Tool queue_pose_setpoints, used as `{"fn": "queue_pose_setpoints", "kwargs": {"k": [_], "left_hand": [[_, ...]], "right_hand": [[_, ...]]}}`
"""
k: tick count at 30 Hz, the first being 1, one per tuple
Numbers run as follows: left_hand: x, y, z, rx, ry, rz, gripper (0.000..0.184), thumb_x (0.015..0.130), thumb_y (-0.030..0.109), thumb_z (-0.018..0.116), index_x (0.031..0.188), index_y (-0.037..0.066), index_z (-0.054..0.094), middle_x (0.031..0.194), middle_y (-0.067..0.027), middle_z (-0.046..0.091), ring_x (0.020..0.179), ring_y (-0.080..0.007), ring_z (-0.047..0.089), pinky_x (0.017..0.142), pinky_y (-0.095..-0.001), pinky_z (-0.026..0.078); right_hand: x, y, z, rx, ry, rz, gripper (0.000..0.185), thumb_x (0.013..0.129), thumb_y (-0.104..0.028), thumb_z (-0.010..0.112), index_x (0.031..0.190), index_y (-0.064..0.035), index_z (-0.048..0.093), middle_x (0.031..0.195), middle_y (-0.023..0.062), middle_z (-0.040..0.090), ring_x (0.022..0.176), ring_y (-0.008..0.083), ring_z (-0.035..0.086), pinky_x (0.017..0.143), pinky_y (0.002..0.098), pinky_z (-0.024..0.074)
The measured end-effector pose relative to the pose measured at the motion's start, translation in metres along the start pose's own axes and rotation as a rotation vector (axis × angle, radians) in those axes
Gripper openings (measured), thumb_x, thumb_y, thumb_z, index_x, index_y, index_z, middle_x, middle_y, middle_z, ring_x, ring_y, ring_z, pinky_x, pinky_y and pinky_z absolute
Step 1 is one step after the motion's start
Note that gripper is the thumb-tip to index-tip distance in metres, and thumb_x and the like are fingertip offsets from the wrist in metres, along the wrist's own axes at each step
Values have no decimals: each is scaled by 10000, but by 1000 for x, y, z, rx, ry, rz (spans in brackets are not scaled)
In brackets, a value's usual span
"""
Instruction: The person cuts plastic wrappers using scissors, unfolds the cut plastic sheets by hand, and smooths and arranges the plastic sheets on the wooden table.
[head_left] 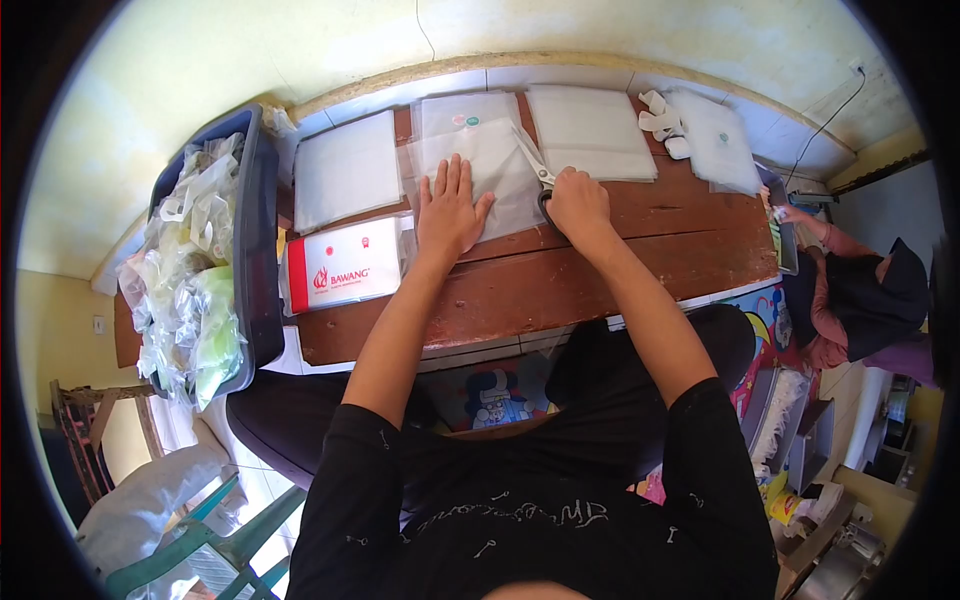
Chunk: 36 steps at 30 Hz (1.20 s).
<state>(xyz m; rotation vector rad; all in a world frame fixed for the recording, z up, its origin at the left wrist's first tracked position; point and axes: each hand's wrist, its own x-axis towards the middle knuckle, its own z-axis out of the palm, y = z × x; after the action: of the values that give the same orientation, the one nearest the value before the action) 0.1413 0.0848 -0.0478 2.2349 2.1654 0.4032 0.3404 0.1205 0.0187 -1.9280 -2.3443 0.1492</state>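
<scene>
I have the left hand (452,215) spread flat on the plastic (497,160), toward the worktop's (680,210) far edge; the right hand (580,208) grips scissors (541,171) along its side. Seemingly a trimming step; the next move calls for steady pressure.

Brt, soft lt; flr (279,541) blown out low L; fisheye bend, blk corners, ctr sharp.
</scene>
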Motion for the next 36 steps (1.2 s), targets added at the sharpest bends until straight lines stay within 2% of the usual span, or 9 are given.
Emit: {"fn": "queue_pose_setpoints", "kwargs": {"k": [11,19,23,26,28,32,36], "left_hand": [[0,0,-1,1,-3,-1,705,993,522,332,1509,47,266,1594,-110,215,1478,-264,172,1191,-478,119],[-1,2,-2,-23,-6,-5,700,990,508,341,1507,41,272,1595,-107,213,1481,-260,161,1195,-474,97],[0,1,-2,-29,-22,-10,700,991,504,340,1509,39,265,1597,-112,207,1482,-265,157,1195,-472,97],[0,0,-1,-12,-10,-2,702,991,506,335,1508,36,265,1597,-118,202,1483,-267,154,1195,-470,98],[0,0,-1,-29,-15,1,697,992,499,342,1504,31,272,1591,-134,213,1480,-276,160,1194,-472,106],[-2,0,-2,-105,64,12,670,993,479,365,1489,33,307,1575,-152,246,1470,-290,186,1191,-475,117],[-4,-4,-4,-208,205,65,526,970,386,486,1372,46,469,1491,-174,384,1400,-324,319,1166,-484,188]], "right_hand": [[22,-6,-4,-1,-5,-7,179,831,-84,566,907,43,667,967,211,676,910,347,681,782,424,566],[59,-9,-8,-20,76,-21,188,834,-89,556,890,17,701,961,198,688,920,348,683,772,434,564],[74,-4,-26,-37,73,-3,193,843,-106,556,902,24,685,943,217,685,920,354,682,767,436,564],[58,0,-35,5,84,7,217,836,-161,607,935,27,646,943,236,674,913,373,678,768,450,561],[36,4,-36,51,74,15,308,808,-227,674,964,27,596,958,251,658,914,399,666,777,469,552],[-8,19,-17,84,35,39,380,788,-251,710,993,31,559,995,252,634,918,423,652,791,485,541],[-41,23,-12,127,-55,43,388,791,-233,708,1008,33,529,1013,261,607,923,433,645,797,492,535]]}}
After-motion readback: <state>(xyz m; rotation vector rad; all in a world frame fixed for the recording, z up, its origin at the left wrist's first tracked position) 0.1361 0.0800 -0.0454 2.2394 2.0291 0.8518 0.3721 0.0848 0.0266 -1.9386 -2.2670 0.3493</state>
